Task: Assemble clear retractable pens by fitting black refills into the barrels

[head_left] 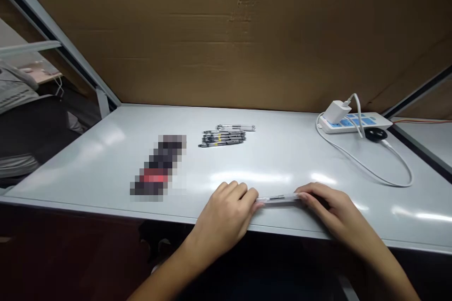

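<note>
Quick look at my bench, going left to right: off past the edge there's a bundle of grey and dark fabric [21, 103], can't really tell what it is, and on the white metal tabletop [275, 162] sits a pixelated-out box or bottle [157, 168] with a red band, so any brand on it is unreadable. Next comes a small heap of slim pens [224, 136] with yellow marks, but no legible text at this res. Front and centre, my left hand [222, 218] has its fingers curled and pinching one end of a clear-barrelled pen [278, 199], while my right hand [335, 211] is closed around the other end, with the pen held level right by the table's front edge. Honestly, that's the risky bit: with only the ends gripped, a slip could send it rolling off the edge. Far right there's a white power strip [353, 123] with blue panels, a white charger [336, 112] plugged in, and a looping white cable [367, 164] that a sleeve could snag. Cardboard sheet [226, 33] behind everything, no readable print anywhere.
</note>
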`<state>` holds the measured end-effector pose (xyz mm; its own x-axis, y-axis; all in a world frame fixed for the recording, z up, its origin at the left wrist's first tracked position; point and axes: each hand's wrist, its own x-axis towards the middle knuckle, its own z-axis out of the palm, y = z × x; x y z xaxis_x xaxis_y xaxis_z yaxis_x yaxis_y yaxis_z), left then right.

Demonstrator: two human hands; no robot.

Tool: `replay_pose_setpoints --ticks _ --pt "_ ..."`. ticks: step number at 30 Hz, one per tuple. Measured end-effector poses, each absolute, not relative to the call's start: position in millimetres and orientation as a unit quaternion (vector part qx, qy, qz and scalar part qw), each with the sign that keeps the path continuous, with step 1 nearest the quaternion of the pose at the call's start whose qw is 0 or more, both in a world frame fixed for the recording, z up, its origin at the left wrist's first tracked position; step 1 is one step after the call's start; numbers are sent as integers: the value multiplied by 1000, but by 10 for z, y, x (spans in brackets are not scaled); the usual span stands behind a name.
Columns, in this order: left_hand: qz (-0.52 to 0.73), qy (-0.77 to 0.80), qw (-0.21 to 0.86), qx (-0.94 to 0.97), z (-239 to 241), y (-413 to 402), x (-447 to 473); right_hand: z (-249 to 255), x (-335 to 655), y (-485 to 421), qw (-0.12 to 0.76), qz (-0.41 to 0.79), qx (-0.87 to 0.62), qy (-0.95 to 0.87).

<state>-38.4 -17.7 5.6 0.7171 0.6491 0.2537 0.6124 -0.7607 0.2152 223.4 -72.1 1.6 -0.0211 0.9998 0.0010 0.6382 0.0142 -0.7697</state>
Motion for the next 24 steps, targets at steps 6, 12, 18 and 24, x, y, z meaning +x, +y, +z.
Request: replay_pose_setpoints --ticks 6,12,18,24 --pt "196 353 70 912 27 -181 -381 -23 2255 -723 298 305 -626 -653" --pt "190 349 69 915 28 -188 -389 -38 2263 -739 297 306 -626 -653" --pt "183 352 62 916 36 -192 -383 -49 2263 -718 290 301 -619 -665" --pt "188 347 55 917 27 -179 -379 -46 2256 -732 282 296 -624 -666"
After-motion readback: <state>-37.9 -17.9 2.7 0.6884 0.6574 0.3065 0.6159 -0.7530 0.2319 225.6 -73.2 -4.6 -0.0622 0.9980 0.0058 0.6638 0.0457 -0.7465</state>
